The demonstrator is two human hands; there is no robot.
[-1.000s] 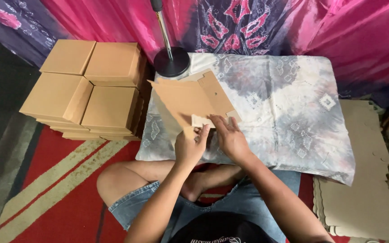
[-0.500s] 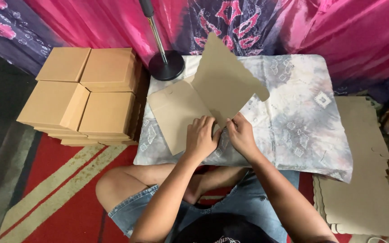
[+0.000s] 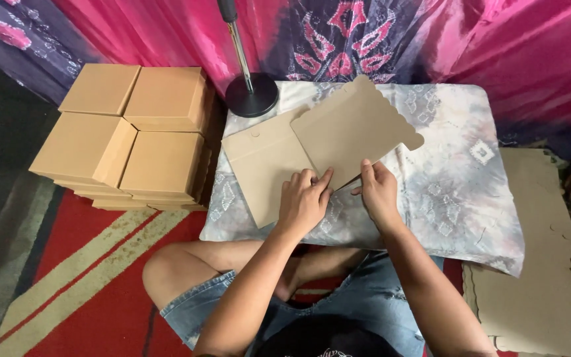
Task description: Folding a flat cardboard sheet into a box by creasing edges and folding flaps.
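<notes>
**Folding a flat cardboard blank: where the crease could fail**

Head view. A flat brown die-cut cardboard blank (image 3: pixel 269 165) lay on a grey-and-white tie-dyed cushion (image 3: pixel 444 178), with its scallop-edged cardboard flap (image 3: pixel 351 129) raised along a fold. The left hand (image 3: pixel 304 201) pressed down on the blank beside the crease, its fingers (image 3: pixel 312 180) close together and flat on the board rather than clamped around it. The right hand (image 3: pixel 379 192) touched the flap's lower edge; whether its fingers gripped that edge or merely rested against it could not be told. The soft cushion gave little backing, so uneven pressure could have bent the board off its scored line or buckled the panel. A loose hold on the flap could have let it spring back. A stack of finished square brown cardboard boxes (image 3: pixel 127 132) stood just left of the cushion, and a black round stand base (image 3: pixel 251 94) rested at its far corner, near enough for a swinging flap to strike. A pile of unfolded cardboard sheets (image 3: pixel 536 264) lay to the right.
</notes>
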